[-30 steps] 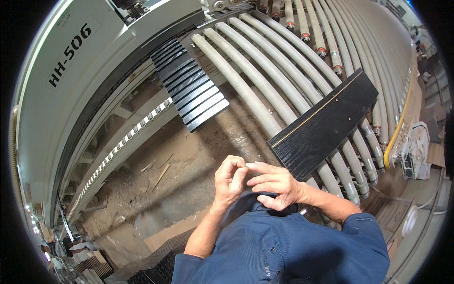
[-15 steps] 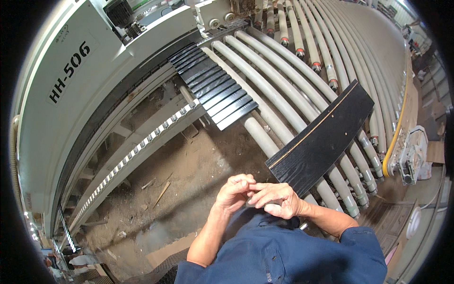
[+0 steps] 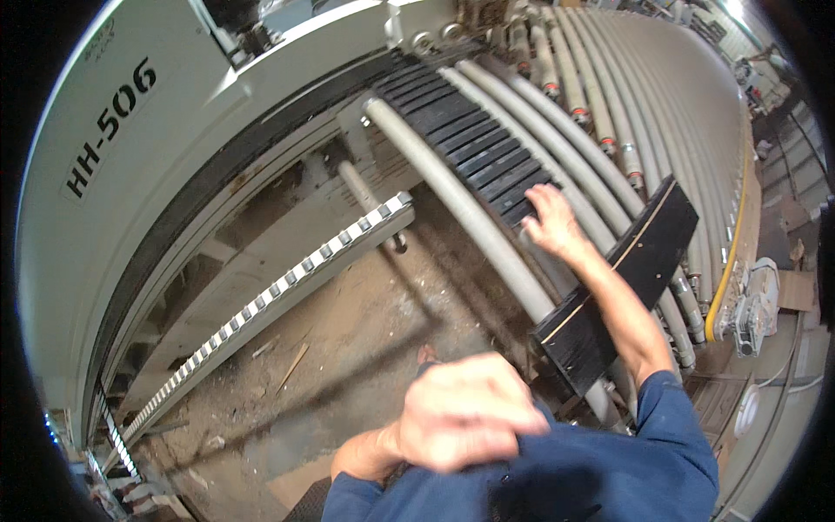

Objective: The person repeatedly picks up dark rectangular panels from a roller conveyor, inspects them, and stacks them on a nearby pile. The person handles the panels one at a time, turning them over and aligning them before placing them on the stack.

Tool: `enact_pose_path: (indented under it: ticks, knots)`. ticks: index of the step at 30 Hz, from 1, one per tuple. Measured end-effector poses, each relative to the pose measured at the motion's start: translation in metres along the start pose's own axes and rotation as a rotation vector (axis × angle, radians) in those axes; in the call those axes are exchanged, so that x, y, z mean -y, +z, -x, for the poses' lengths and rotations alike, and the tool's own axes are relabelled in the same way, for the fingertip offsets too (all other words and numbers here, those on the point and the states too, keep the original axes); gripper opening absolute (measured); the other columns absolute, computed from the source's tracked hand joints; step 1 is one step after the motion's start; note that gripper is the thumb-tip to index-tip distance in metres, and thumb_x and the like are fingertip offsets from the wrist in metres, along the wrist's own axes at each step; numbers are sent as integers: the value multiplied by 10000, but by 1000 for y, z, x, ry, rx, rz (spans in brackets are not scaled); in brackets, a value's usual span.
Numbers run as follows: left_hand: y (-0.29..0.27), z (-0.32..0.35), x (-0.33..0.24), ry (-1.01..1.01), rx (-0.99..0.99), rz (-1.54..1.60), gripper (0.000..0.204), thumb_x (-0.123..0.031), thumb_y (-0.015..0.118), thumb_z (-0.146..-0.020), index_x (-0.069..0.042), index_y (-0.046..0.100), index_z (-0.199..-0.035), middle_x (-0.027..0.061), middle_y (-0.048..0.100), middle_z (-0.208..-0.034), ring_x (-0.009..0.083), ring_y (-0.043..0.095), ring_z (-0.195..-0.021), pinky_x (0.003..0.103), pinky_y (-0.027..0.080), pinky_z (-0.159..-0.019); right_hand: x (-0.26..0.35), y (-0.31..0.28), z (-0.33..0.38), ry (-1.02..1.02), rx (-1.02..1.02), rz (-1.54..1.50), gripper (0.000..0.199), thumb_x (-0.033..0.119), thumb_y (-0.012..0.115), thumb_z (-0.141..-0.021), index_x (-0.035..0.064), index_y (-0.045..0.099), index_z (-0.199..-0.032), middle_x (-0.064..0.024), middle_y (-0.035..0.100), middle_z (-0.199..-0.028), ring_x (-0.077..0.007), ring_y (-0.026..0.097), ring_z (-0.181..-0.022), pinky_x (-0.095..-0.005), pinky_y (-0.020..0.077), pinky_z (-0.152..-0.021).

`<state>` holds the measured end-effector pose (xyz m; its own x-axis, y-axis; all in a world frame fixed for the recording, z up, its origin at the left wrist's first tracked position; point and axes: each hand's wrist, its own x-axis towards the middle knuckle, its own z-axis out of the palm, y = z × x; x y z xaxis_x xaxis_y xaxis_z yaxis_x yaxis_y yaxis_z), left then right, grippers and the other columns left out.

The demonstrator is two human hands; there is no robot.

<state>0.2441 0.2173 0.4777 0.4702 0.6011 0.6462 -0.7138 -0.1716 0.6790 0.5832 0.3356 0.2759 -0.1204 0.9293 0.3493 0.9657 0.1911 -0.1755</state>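
Observation:
A row of narrow black slats [image 3: 474,130] lies side by side on the grey rollers, running away from me beside the machine. At the near end of this row is my right hand [image 3: 554,224], its thumb and fingers apart; whether the fingertips touch the last slat I cannot tell. In front of my chest, close to the camera, my left hand [image 3: 470,413] is smeared by motion. Its fingers look bent, and anything inside them is hidden. Under my right forearm a wide black board [image 3: 652,252] with a light line along one edge lies across the rollers.
A large pale machine [image 3: 139,165] fills the left side. From it a toothed rail [image 3: 278,300] curves toward the lower left. Bare rollers [image 3: 461,209] stretch ahead, with a yellow-edged conveyor [image 3: 739,252] at the right. Scraps lie on the dusty floor [image 3: 348,348].
My hands, together before my chest earlier, have parted. The right one has reached forward to the slats, and the left has come closer to the camera. The view has shifted.

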Motion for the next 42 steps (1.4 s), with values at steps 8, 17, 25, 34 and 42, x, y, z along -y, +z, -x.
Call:
enact_pose_path:
  ticks: [8, 17, 25, 34, 42]
  knots:
    - [-1, -22, -34, 268, -84, 660, 154, -96, 719, -898, 48, 733, -948, 142, 631, -807, 196, 607, -596, 310, 437, -491, -17, 9, -13, 119, 117, -31, 417, -27, 554, -736, -9, 566, -1152, -191, 549, -1220, -382, 575, -1124, -436, 484, -975]
    - [-4, -19, -36, 120, -41, 1100, 279, -216, 669, -947, 53, 729, -904, 157, 611, -786, 191, 585, -568, 271, 448, -469, 32, -16, -9, -110, 246, -120, 314, 40, 698, -698, 64, 608, -998, -134, 572, -987, -346, 562, -977, -451, 474, -852]
    - [-54, -23, 2, -93, -279, -6, 126, -49, 514, -983, 10, 518, -871, 152, 592, -871, 218, 587, -629, 342, 522, -577, 135, -58, 34, -158, 282, -125, 314, 209, 765, -724, 82, 647, -986, -80, 607, -921, -288, 586, -885, -420, 455, -763]
    - [-120, 28, 161, -737, -639, 563, 818, -645, 627, -858, 16, 532, -1330, 136, 617, -1288, 283, 577, -1173, 441, 453, -1025, 206, -119, 114, -38, -19, -421, 347, 190, 752, -733, 71, 601, -1022, -91, 539, -983, -264, 529, -940, -394, 401, -804]
    - [-58, -14, 159, -727, -522, 313, 534, -40, 651, -771, 50, 530, -1284, 170, 647, -1154, 293, 662, -994, 398, 563, -895, 220, -165, 160, 24, -92, -429, 309, 179, 695, -818, 38, 613, -1081, -97, 550, -1039, -275, 524, -934, -388, 419, -815]
